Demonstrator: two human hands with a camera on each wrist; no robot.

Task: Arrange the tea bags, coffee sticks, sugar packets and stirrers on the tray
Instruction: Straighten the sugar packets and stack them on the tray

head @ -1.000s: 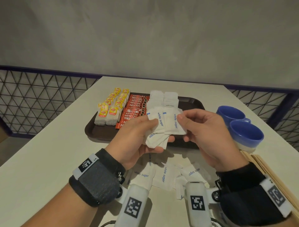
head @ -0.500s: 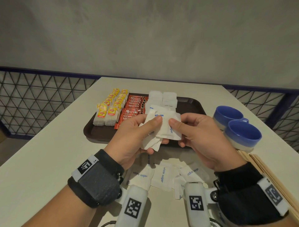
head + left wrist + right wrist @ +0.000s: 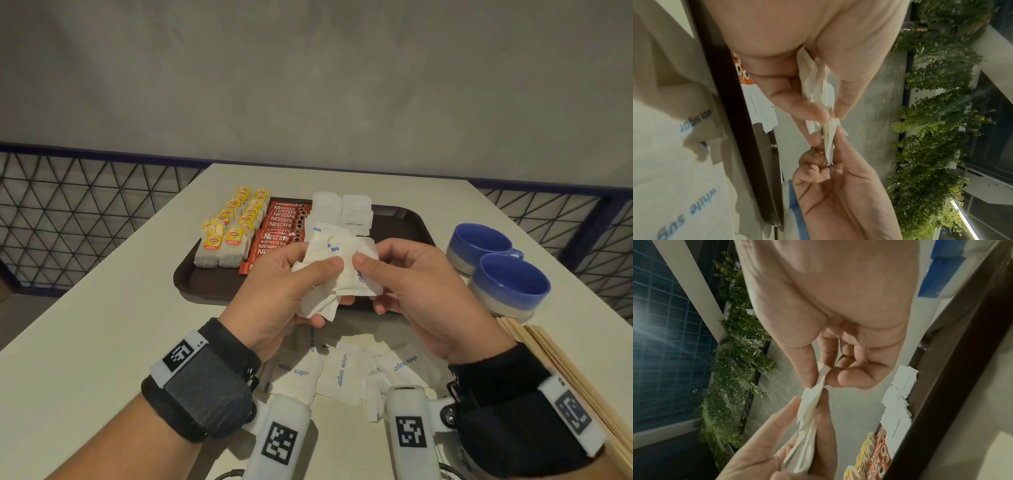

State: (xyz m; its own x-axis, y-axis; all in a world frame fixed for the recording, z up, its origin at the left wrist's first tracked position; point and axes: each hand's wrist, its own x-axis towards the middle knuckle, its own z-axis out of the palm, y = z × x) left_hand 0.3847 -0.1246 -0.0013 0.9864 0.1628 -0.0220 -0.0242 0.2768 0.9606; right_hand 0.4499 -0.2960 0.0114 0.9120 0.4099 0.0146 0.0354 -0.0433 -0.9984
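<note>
Both hands hold one fanned bundle of sugar packets (image 3: 337, 270) above the near rim of the tray (image 3: 407, 219): the left hand (image 3: 284, 291) pinches its lower part, the right hand (image 3: 414, 284) pinches its right edge between thumb and forefinger. Because the packets overlap loosely, one could likely slip out onto the spare packets (image 3: 342, 371) on the table (image 3: 102, 308), or the bundle could be set down crooked beside the tidy sugar stacks (image 3: 344, 209).

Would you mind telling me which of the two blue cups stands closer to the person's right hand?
The nearer blue cup, which sits lower in the head view beside the right hand; the other cup stands behind it, farther up the table.
</note>
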